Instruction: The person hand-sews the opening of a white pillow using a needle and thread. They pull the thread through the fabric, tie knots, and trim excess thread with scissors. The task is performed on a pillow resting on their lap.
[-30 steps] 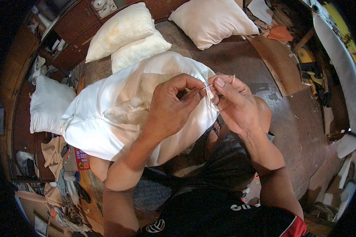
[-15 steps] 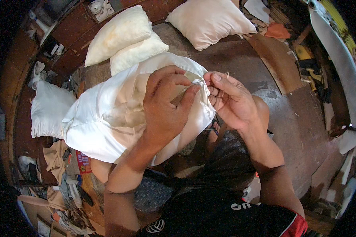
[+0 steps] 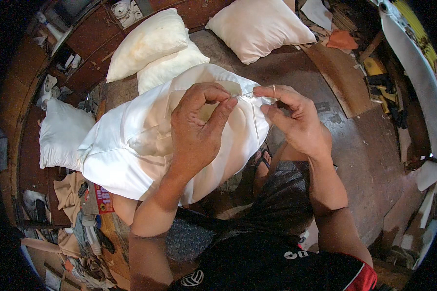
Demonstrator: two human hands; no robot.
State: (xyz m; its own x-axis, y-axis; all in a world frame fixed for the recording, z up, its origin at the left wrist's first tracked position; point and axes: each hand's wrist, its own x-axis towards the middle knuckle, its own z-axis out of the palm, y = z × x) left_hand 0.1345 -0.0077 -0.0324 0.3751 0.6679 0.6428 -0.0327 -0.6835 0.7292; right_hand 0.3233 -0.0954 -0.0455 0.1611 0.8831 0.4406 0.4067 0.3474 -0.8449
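A white pillow (image 3: 109,153) lies across my lap, its cover gaping along one side with pale stuffing visible inside. My left hand (image 3: 197,128) pinches the cover's edge between thumb and fingertips at the right end of the gap. Just to the right, my right hand (image 3: 301,119) is closed on a thin sewing needle (image 3: 248,92) that touches the bunched fabric edge. A fine thread (image 3: 255,121) hangs down from that spot over the cover. The needle's tip is too small to make out.
Two stacked cream pillows (image 3: 148,43) lie beyond, and another pillow (image 3: 260,29) at the far right. A white pillow (image 3: 63,133) leans on the left. Cardboard (image 3: 337,77) lies on the floor at right. Cloth scraps (image 3: 73,191) clutter the lower left.
My right hand has turned and shifted slightly right, its forefinger now stretched toward the seam with the needle showing. My left hand still pinches the cover's edge, slightly farther left.
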